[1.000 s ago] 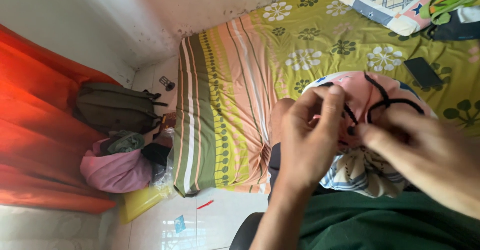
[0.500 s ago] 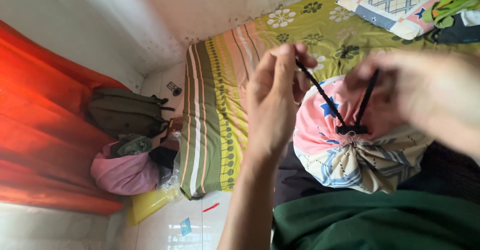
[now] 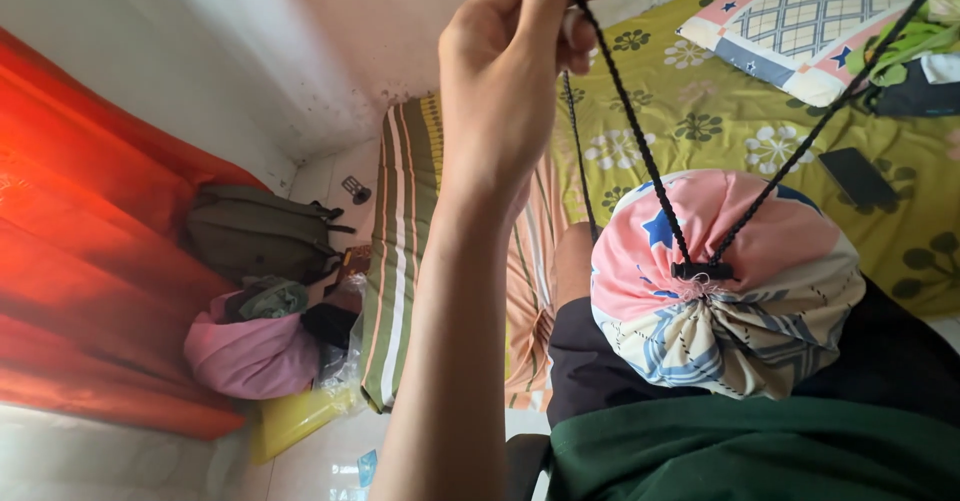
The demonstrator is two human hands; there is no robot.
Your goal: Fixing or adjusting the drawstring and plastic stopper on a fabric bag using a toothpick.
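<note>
A patterned drawstring bag (image 3: pixel 725 291), pink on top with blue stars and white checked cloth below, rests on my lap. Its mouth is gathered shut under a small black cord lock (image 3: pixel 703 270). My left hand (image 3: pixel 515 71) is raised high near the top of the view, fingers pinched on one strand of the black cord (image 3: pixel 640 151). The cord's other strand (image 3: pixel 810 136) runs taut up to the top right corner. My right hand is out of the picture.
A mattress with a green flowered sheet (image 3: pixel 690 121) lies ahead, with a pillow (image 3: pixel 790 26) and a dark phone (image 3: pixel 857 176) on it. An olive backpack (image 3: pixel 255 231), a pink bundle (image 3: pixel 250 356) and an orange curtain (image 3: pixel 90 261) are at the left.
Both hands have pulled the cord strands up and apart. The bag's mouth has drawn tight at the lock. My right hand has left the view.
</note>
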